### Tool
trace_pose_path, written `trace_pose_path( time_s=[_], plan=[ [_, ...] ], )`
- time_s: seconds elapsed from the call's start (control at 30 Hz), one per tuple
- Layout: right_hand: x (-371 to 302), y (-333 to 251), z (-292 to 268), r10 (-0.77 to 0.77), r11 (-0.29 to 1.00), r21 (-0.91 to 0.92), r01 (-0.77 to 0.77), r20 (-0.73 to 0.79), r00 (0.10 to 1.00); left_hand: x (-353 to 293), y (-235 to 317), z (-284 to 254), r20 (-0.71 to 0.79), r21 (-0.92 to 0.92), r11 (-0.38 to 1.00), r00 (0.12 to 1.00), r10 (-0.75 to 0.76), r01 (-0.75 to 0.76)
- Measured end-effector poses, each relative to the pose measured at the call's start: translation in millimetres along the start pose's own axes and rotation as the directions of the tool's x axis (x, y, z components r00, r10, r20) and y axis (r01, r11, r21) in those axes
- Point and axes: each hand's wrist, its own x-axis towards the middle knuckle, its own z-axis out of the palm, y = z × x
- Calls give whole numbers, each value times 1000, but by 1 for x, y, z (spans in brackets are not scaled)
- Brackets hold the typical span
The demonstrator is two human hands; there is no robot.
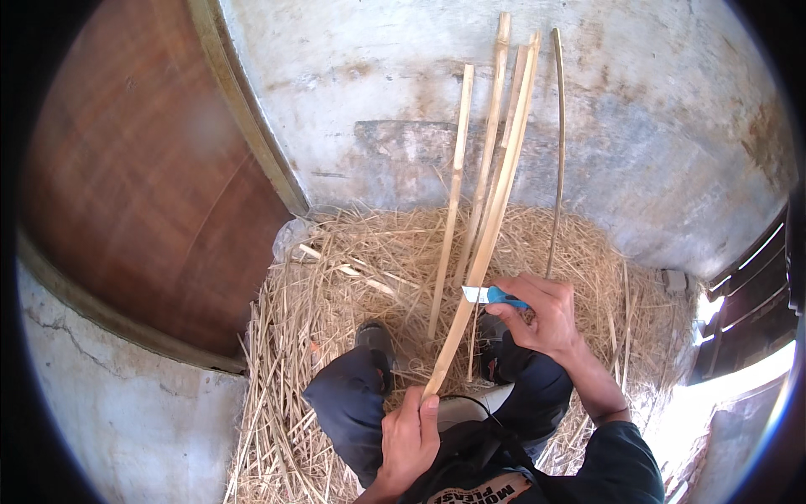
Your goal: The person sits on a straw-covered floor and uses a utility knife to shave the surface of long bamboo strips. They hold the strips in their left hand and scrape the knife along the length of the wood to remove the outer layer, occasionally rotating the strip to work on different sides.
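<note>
A long pale bamboo strip (pixel 494 214) slants up from my lap toward the wall. My left hand (pixel 409 437) is closed around its near end. In my right hand (pixel 541 317) is a utility knife (pixel 505 296) with a blue handle, gripped with the fingers wrapped round it. Its short, light blade points left and lies against or just over the strip, about a third of the way up; whether it cuts in cannot be told.
More bamboo strips (pixel 457 160) lean on the stained wall (pixel 655 134), beside a thin dark stick (pixel 559 126). Straw and shavings (pixel 353 239) cover the floor round my shoes (pixel 376 340). A brown door panel (pixel 143 168) stands at left, dark slats (pixel 751 286) at right.
</note>
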Motion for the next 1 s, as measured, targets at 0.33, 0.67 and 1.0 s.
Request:
trace_pose_path(
  time_s=[0.33, 0.67, 1.0],
  plan=[
    [31, 32, -14, 32, 998, -58, -36, -75, 997, -24, -12, -12, 37, 23, 998, 997, -61, 61],
    [68, 98, -8, 0, 988, -151, -28, -184, 983, -38, -12, -20, 24, 9, 991, 990, -137, 136],
    [127, 165, -24, 265, 928, -212, -305, -197, 944, -50, -17, -25, 106, -25, 972, 967, -230, 234]
  ],
)
